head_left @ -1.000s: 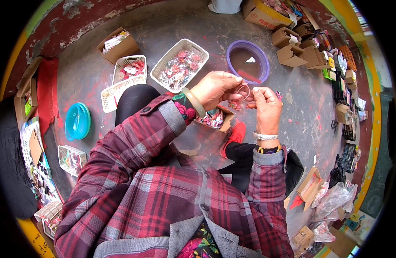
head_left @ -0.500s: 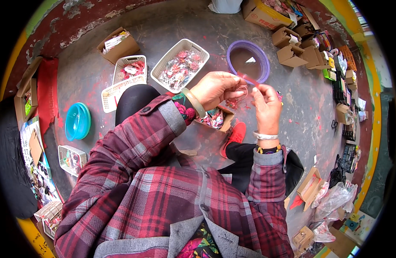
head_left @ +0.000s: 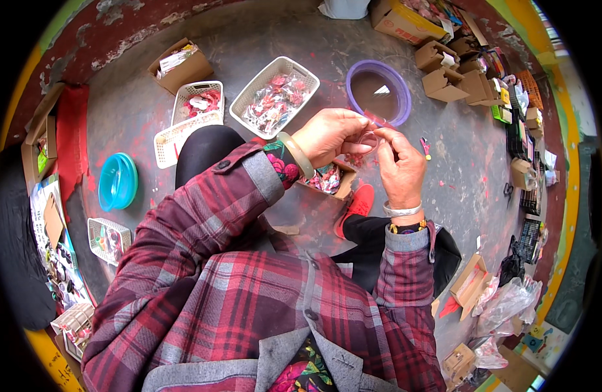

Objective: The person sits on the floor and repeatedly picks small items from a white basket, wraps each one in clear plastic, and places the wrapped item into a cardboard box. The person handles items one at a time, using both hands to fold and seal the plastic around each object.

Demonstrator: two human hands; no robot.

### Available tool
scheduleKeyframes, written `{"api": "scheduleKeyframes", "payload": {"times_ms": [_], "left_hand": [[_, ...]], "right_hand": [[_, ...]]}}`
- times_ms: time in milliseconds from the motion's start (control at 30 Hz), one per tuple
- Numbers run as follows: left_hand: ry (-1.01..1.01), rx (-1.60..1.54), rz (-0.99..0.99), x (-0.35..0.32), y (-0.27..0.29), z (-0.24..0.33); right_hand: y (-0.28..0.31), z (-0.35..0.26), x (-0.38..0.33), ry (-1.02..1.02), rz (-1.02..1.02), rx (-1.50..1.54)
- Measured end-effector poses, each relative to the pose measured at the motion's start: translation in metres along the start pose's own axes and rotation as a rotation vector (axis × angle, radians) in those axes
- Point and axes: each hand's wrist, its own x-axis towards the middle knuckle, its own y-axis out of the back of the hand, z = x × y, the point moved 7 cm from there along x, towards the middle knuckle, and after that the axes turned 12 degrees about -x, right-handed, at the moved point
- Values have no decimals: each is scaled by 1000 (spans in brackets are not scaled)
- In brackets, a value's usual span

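A person in a red plaid shirt sits on the concrete floor (head_left: 151, 117), both forearms raised from the lower edge and bent inward so the hands meet in front of the chest. The left hand (head_left: 328, 134), a pale bangle at its wrist, curls knuckles-up, its fingers pinched narrow on the near end of a small clear packet with a red strip (head_left: 374, 123). The right hand (head_left: 400, 163), wearing a silver bracelet above the plaid cuff, stands upright with the palm turned left, thumb and forefinger closed on the same packet from the other side. The packet is held in the air between the two hands, above the floor and just in front of a purple basin.

Directly below the hands a small cardboard box (head_left: 327, 179) of red and pink pieces rests by the person's knee, beside a red shoe (head_left: 358, 204). Farther out, the purple basin (head_left: 379, 91) sits just beyond the fingertips. To its left lies a white basket (head_left: 275, 97) filled with wrapped red items, then two more white baskets (head_left: 190, 117), one holding red pieces. A turquoise bowl (head_left: 117, 181) lies well off to the left. Brown cardboard boxes (head_left: 444, 81) cluster at the far right.
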Motion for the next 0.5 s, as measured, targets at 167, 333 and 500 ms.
{"api": "scheduleKeyframes", "payload": {"times_ms": [167, 333, 500], "left_hand": [[-6, 74, 21, 0, 1, 0], [37, 129, 25, 0, 2, -3], [-19, 103, 28, 3, 6, -4]], "right_hand": [[-3, -1, 1, -45, -73, -60], [-9, 5, -2, -80, -183, -106], [-12, 10, -2, -69, -202, -154]]}}
